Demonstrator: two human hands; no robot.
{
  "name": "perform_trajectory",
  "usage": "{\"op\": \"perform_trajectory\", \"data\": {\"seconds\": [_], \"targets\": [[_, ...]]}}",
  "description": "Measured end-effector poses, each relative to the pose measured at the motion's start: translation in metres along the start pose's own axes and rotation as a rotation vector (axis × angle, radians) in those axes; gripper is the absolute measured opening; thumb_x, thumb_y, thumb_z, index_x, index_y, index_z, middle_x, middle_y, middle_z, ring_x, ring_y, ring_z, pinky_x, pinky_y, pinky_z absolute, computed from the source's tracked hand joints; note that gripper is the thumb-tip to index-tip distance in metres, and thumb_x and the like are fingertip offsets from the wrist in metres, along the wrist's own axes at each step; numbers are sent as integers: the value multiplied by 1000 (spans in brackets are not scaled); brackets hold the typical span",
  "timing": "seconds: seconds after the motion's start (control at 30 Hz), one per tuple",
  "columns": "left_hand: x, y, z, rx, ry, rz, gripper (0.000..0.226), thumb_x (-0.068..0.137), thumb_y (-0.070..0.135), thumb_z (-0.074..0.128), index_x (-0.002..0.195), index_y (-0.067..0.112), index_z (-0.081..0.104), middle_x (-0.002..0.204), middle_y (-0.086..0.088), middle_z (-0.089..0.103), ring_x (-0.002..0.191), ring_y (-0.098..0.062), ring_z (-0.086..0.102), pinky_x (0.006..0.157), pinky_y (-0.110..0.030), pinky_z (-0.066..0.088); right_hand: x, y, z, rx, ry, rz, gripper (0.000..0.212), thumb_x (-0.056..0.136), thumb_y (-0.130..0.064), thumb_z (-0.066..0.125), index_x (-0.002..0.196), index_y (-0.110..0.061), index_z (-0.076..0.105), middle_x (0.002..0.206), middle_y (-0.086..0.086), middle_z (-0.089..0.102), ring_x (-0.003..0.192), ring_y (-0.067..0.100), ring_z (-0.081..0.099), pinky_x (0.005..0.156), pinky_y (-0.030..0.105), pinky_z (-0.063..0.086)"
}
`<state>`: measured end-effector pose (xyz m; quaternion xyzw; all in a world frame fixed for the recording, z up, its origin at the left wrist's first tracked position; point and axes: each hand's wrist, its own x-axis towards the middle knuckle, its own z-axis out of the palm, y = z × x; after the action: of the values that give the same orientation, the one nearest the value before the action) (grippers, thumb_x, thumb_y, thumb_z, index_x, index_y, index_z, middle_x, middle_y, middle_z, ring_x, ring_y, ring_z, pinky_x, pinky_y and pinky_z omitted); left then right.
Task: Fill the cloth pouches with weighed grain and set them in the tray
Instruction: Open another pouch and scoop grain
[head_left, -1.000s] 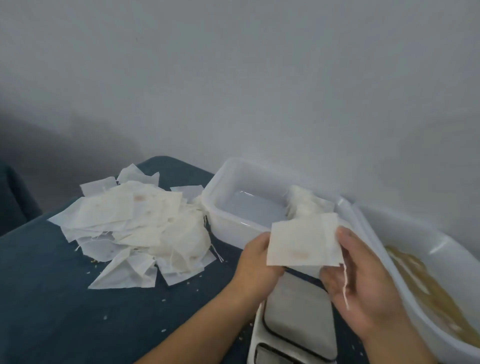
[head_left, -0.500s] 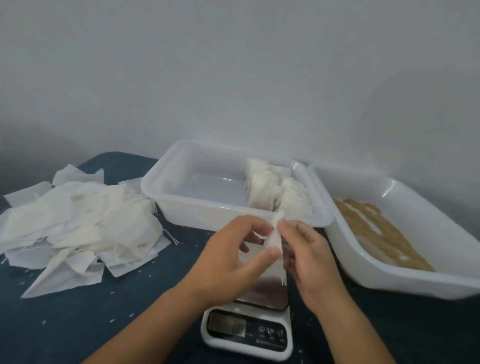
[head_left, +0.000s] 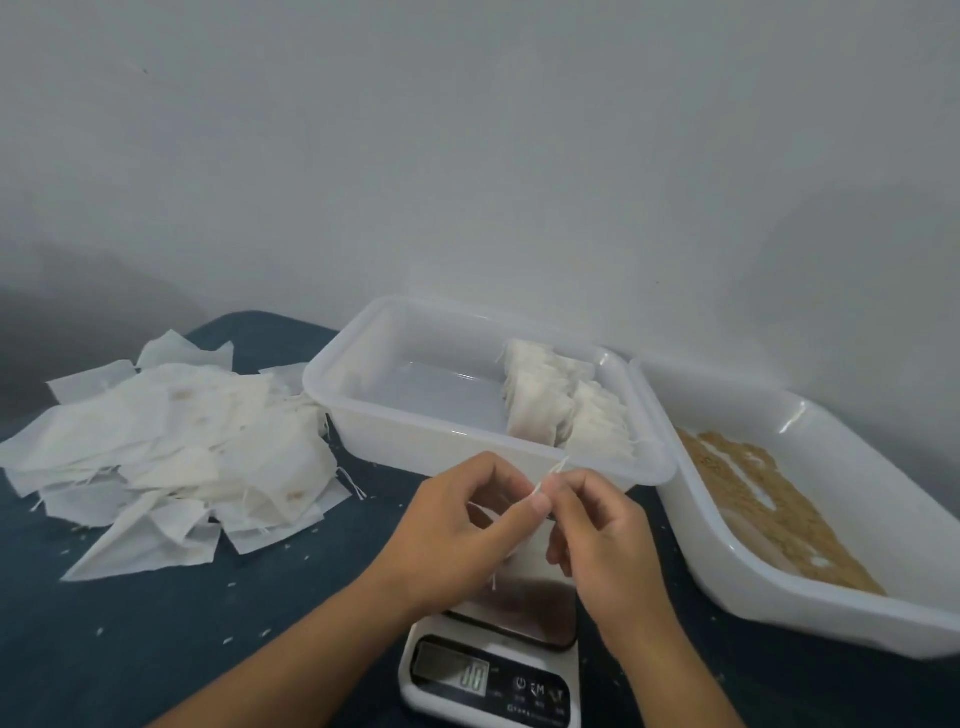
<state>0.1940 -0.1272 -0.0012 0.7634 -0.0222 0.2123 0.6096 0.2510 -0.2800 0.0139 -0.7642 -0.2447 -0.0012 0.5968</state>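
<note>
Both hands meet over the scale (head_left: 491, 657), each pinching the same empty pouch (head_left: 524, 540). The left hand (head_left: 452, 525) grips its top edge between thumb and forefinger; the right hand (head_left: 597, 535) nips the edge from the other side, fingers curled. Most of the pouch is hidden behind the hands, with only its upper corner and a strip of cloth between the palms showing. A loose thread hangs from it near the left wrist.

The scale sits on the dark blue bench (head_left: 130, 649), its steel plate partly covered by the hands and its display lit, the digits too blurred to read.

Just beyond the hands stands the tray (head_left: 363, 364), a white plastic tub. A row of filled pouches (head_left: 561, 410) stands upright against its right end; its left part holds nothing.

To the right, touching the tray's rim, a second white tub (head_left: 831, 603) holds a thin layer of grain (head_left: 753, 499).

To the left lies a loose heap of flat pouches (head_left: 171, 452), with stray grains scattered on the bench around it.
</note>
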Motion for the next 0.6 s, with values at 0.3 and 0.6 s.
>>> {"op": "perform_trajectory", "data": {"seconds": [0.3,0.6], "targets": [[6,-3,-5,15,112,-77,16,92,31,69,76,28,68,69,11,68,62,-1,58,62,-15,47,-4,-1,3,-124,41,-120,23,100,-26,63,78,-24,68,61,-11,63,50,3,56,51,13,45],[5,1,-8,310,317,4,15,92,35,64,78,34,59,78,22,65,65,-5,60,59,-15,44,-4,6,6,-274,-17,-150,23,94,-38,66,74,-29,65,70,-6,68,60,14,60,56,24,48]]}}
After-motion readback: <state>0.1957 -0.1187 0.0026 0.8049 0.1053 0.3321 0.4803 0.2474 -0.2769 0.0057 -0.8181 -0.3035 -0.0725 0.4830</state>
